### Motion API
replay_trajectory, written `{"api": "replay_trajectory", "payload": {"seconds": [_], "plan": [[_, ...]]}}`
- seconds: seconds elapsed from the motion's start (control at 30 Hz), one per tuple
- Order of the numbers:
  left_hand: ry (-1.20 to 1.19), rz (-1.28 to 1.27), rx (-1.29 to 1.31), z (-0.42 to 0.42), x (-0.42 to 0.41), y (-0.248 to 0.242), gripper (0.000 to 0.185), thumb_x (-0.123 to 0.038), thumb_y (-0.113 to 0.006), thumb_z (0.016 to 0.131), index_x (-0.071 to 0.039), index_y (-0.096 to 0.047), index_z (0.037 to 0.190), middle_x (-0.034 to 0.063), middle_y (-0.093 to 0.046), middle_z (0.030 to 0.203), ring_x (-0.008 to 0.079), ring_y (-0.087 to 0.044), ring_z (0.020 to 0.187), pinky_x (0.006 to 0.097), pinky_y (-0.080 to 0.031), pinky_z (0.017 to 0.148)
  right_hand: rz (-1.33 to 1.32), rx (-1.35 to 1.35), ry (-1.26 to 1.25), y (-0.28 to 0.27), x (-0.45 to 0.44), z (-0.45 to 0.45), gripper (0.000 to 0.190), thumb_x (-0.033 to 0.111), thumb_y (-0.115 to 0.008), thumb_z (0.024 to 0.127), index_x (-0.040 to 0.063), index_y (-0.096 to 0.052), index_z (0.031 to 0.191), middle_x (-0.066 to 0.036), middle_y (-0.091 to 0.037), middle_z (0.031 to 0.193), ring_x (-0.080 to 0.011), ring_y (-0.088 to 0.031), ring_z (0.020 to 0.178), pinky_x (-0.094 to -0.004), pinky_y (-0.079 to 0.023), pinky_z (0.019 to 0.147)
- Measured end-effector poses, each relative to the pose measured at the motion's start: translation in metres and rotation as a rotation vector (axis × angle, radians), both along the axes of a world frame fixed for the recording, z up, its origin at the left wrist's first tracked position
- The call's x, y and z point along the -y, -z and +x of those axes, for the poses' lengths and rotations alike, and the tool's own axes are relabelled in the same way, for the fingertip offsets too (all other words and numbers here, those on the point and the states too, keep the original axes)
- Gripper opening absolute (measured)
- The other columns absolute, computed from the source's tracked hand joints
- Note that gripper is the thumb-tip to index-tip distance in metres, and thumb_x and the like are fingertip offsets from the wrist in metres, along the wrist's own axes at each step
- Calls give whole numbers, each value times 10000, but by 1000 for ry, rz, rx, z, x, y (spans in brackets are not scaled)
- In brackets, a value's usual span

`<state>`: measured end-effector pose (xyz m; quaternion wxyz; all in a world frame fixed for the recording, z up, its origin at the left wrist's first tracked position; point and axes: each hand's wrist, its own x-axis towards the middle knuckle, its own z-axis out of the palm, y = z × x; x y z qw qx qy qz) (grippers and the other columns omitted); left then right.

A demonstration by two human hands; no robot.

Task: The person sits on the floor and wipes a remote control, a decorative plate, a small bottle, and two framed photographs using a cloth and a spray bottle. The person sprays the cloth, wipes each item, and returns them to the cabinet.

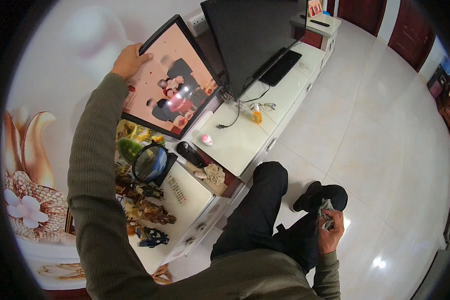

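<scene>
My left hand [129, 62] grips the upper left edge of a large black-framed family photo [165, 90], thumb on its front, fingers behind. The frame stands tilted beside the television [255, 37], its lower edge above the cabinet. My right hand [330, 229] holds a crumpled grey cloth [327, 212] low by my right knee, away from the frame. A white remote control [177, 188], a round ornament on a black stand [150, 163] and several dark figurines [155, 212] lie or stand below the frame.
On the white TV cabinet [243, 150] are a pink-and-white egg-shaped item [207, 140], a loose plug [222, 126], an orange spray bottle [257, 113] and eyeglasses [268, 106]. A coral-like ornament [214, 173] and a black rounded object [189, 153] sit in the lower gap.
</scene>
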<state>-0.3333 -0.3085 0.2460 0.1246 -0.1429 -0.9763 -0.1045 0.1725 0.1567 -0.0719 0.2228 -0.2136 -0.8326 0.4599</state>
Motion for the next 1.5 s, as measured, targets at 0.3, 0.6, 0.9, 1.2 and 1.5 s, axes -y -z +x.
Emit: {"api": "replay_trajectory", "payload": {"seconds": [0.3, 0.6, 0.9, 1.2, 1.5], "plan": [[39, -116, -17, -44, -10, 27, 424, -346, -791, 944, 22, -737, 1146, 218, -776, 1000, 337, -743, 922, 456, -550, 887, 20, 52, -20, 2, -1, -18, 241, -74, -732, 840, 25, -713, 1059, -123, -646, 1054, -287, -657, 1008, -380, -521, 924], [2, -53, 91, -72, 1, 63, 429, -327, -801, 943, 45, -723, 1142, 209, -773, 962, 296, -745, 871, 452, -559, 849, 23, 94, -65, -1, -1, -42, 236, -67, -747, 835, 28, -709, 1047, -136, -664, 1088, -298, -659, 1021, -395, -528, 926], [-20, -73, 137, -90, 12, 94, 446, -361, -807, 926, 35, -734, 1119, 243, -766, 1000, 358, -743, 914, 472, -549, 867, 6, 88, -89, 6, -2, -56, 242, -67, -744, 819, 35, -709, 1035, -141, -674, 1107, -302, -668, 1036, -391, -530, 930], [-30, -33, 162, -98, 20, 116, 444, -304, -815, 918, 76, -731, 1132, 265, -768, 1012, 361, -745, 928, 473, -549, 890, -78, 104, -104, 8, 4, -70, 230, -70, -751, 825, 18, -723, 1036, -146, -660, 1101, -293, -672, 1028, -380, -539, 916], [-61, 53, 191, -102, 40, 130, 405, -253, -815, 910, 93, -737, 1104, 249, -779, 980, 336, -753, 870, 455, -562, 847, -110, 151, -131, 11, 7, -81, 254, -65, -761, 829, 36, -735, 1060, -147, -653, 1118, -308, -677, 1026, -393, -544, 899]]}}
